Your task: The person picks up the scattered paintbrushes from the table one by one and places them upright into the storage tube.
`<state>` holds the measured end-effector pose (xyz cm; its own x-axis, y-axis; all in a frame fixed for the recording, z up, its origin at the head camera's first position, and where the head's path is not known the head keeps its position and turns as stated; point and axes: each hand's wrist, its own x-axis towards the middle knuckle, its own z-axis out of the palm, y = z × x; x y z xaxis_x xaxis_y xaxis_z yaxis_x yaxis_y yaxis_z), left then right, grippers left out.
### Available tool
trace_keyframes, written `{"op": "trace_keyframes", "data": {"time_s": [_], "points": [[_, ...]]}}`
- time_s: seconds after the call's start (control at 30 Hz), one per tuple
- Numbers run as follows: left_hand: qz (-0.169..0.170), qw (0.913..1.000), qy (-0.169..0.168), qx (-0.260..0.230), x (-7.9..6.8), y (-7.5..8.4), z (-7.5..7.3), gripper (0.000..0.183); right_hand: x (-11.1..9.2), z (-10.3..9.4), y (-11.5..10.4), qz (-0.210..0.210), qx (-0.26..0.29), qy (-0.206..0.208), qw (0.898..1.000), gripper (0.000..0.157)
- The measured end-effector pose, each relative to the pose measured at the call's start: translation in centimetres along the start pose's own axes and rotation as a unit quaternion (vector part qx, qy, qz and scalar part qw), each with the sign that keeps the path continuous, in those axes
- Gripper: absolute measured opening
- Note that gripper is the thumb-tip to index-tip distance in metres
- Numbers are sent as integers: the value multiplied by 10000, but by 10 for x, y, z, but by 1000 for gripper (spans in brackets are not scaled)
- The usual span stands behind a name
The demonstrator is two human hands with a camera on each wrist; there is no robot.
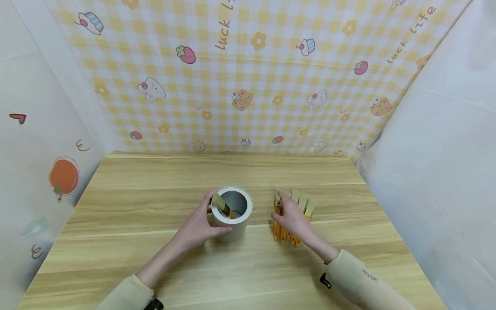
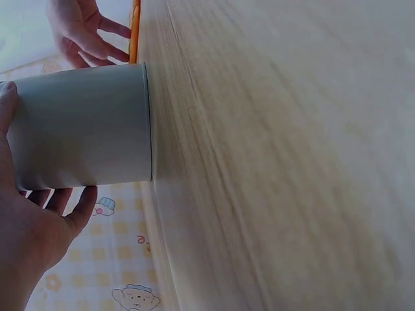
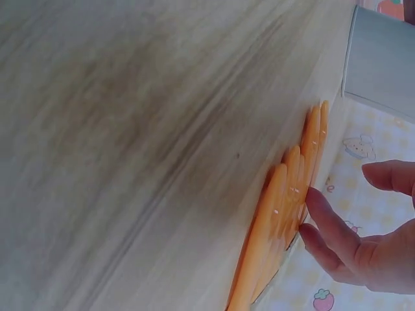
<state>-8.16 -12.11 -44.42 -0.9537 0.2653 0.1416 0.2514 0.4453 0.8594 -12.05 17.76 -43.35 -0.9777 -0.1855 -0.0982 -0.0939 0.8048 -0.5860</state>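
Observation:
In the head view my left hand [image 1: 196, 227] grips a grey cylindrical container [image 1: 236, 230] from its left side, thumb along the near wall and fingers round the far side. A paintbrush [image 1: 221, 203] leans inside it, pale bristles up at the rim. To the right, several paintbrushes [image 1: 276, 230] with orange handles lie side by side on the table, bristles pointing away from me. My right hand [image 1: 293, 218] is over them and hides their middles. In the right wrist view its fingertips [image 3: 318, 201] are right at the handles [image 3: 275, 207], with the thumb spread apart.
Both things are on a wood-grain table [image 1: 155, 181]. Behind it hangs a yellow checked cloth [image 1: 217, 86] with cartoon prints. White sheets [image 1: 438, 142] close off both sides.

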Motion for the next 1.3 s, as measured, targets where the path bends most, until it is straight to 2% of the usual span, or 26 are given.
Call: {"op": "trace_keyframes", "data": {"time_s": [0.2,0.43,0.8,0.97,1.2,1.3], "points": [[-23,10000,23,-85,-1,1,0,110,0,6,-6,15,-126,-23,9999,84],[-4,10000,10,-82,-1,2,0,110,1,13,-8,-148,-587,78,9981,86],[5,10000,-7,-94,-1,0,-1,109,8,18,-2,-358,-591,477,9965,90],[-39,10000,-10,-80,-1,0,-2,109,14,18,2,-222,-423,328,9983,87],[-37,10000,-1,-67,-1,1,-1,109,22,10,0,-86,-420,-244,9988,83],[-4,10000,-6,-98,-1,2,-1,108,24,6,-3,70,-246,-405,9989,82]]}}
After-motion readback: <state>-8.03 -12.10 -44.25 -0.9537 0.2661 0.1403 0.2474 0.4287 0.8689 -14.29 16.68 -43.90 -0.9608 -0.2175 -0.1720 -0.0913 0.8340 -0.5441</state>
